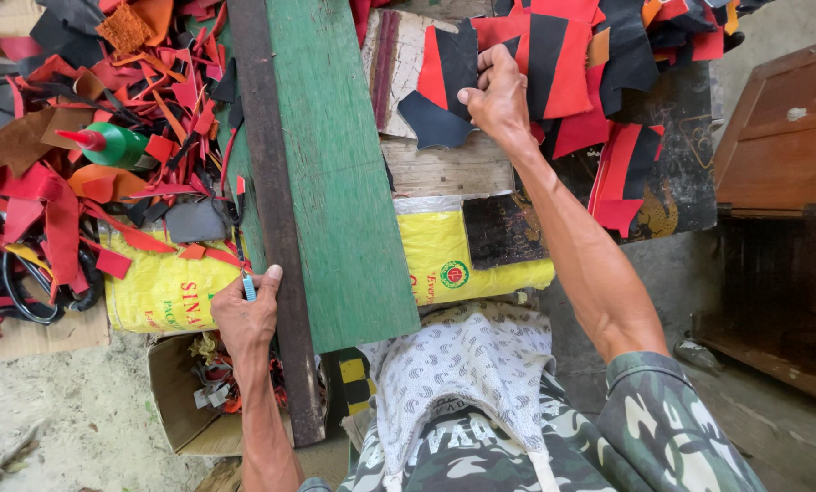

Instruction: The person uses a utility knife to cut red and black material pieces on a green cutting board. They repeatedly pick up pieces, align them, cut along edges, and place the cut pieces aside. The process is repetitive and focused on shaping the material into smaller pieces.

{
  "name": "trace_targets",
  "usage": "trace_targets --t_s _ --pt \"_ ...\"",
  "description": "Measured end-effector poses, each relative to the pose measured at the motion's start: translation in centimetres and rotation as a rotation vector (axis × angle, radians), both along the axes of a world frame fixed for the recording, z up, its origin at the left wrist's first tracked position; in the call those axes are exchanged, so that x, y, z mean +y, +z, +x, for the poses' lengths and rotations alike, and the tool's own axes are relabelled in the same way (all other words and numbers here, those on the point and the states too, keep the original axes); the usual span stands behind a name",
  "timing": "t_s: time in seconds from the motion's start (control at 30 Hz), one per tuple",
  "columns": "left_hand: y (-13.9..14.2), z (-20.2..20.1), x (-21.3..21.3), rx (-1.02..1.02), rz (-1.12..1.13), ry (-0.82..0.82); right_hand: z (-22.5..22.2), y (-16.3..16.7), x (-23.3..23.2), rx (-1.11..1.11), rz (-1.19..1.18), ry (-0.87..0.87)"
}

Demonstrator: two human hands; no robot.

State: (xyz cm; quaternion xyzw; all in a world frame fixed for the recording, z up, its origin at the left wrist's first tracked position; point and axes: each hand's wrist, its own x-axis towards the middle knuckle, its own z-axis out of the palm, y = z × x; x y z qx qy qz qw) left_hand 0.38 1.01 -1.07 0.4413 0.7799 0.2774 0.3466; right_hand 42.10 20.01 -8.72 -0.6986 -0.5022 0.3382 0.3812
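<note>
My right hand [497, 96] reaches forward and pinches a black and red cut piece of leather [446, 87] lying on a pale board. More red and black cut pieces [567, 64] are piled just beyond it. My left hand [246, 314] rests on the dark edge of a green wooden plank [335, 164] and grips a small blue-handled tool [248, 287], its blade hidden. The plank runs away from me over a yellow sack [166, 292].
A heap of red, black and brown leather scraps [52, 164] covers the left, with a green glue bottle with a red tip [107, 144] on it. A cardboard box of offcuts [198, 392] sits below. A brown wooden cabinet [781, 146] stands at the right.
</note>
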Motion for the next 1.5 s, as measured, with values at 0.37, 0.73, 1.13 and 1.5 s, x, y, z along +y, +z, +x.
trace_targets --t_s 0.37,0.73,1.13,1.5 --pt "0.5 0.3 0.1 -0.005 -0.018 0.020 -1.0 1.5 -0.2 -0.242 0.102 0.066" --pt "0.3 0.2 0.1 0.003 -0.033 0.017 -0.1 5.7 -3.0 -0.390 0.200 0.351" --pt "-0.1 -0.1 0.0 0.011 0.022 -0.025 0.1 5.3 -4.1 -0.386 0.284 0.678" --pt "-0.2 -0.1 -0.2 -0.005 0.018 -0.010 1.9 6.1 -2.3 -0.223 -0.045 0.558"
